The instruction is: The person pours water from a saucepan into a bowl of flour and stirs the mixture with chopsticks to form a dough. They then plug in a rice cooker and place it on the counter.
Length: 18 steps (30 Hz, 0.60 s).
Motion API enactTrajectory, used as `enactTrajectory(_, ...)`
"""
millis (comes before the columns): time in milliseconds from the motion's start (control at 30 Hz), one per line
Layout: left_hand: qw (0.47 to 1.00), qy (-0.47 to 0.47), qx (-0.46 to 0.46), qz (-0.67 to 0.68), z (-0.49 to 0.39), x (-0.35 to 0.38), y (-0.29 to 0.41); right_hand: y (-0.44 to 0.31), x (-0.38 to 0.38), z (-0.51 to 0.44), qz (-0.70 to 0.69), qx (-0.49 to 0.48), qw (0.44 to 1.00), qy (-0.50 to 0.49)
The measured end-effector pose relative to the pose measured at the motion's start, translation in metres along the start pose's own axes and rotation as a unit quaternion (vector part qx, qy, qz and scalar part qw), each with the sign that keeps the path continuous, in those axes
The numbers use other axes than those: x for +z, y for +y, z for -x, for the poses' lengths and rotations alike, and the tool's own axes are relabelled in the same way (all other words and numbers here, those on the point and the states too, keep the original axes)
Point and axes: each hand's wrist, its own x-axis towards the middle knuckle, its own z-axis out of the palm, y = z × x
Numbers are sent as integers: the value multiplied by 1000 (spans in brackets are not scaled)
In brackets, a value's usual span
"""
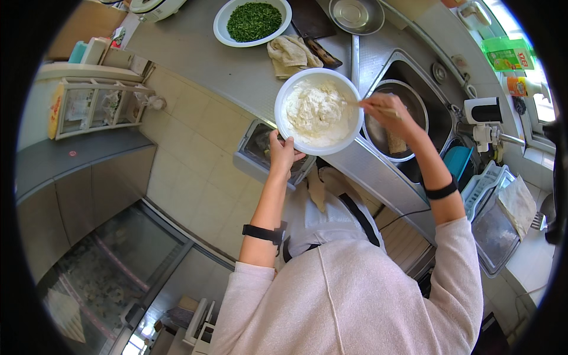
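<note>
A white bowl (356, 125) holds flour and shaggy, lumpy dough (316, 108). My left hand (282, 153) grips the bowl's rim at its lower left, thumb on the outside near the edge. My right hand (389, 114) is closed around wooden chopsticks (353, 103), whose tips reach into the dough from the right. Above the bowl on the steel counter lie a crumpled beige cloth (290, 54) and a cleaver (316, 22) with a worn wooden handle. A white bowl of chopped green leaves (254, 21) stands to their left.
Right of the bowl is a steel sink (437, 95) with a metal basin (421, 106) in it. A metal bowl (357, 15) stands behind. A dish rack (483, 186), a teal item and a metal tray (496, 237) lie at the right. An open bin (248, 162) is below the bowl.
</note>
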Motion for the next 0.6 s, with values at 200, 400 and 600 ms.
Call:
enactTrajectory(200,1000,-22,3,-2,4,0,5,-40,39,43,-73,-1,997,2)
enactTrajectory(400,998,-53,9,-16,1,-5,4,-29,66,8,-142,54,987,60)
enactTrajectory(600,999,-43,5,-21,3,-7,5,-12,25,26,-165,88,971,148)
